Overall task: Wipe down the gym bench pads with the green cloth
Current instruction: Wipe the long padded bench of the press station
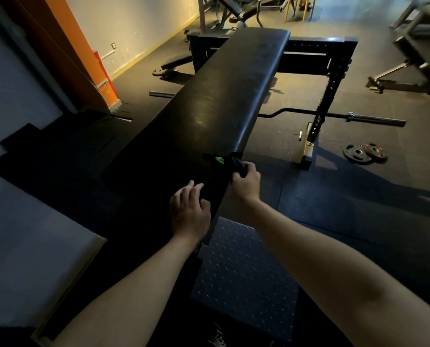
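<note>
Your right hand (245,181) has its grip clamped on the green cloth (219,160) at the near right edge of the long black bench pad (224,96) (only a small bright patch shows green; the rest is dark in shadow). Your left hand (188,211) rests on the pad just beside, its grip apart, fingers loosely spread, holding nothing.

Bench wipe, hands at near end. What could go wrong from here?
1. The right hand grips the green cloth, mostly lost in shadow, right at the bench pad edge: it may slip off to the floor.
2. The pad is black and dim near the hands: missed patches seem likely.
3. A barbell and weight plates lie on the floor to the right: trip risk.
</note>
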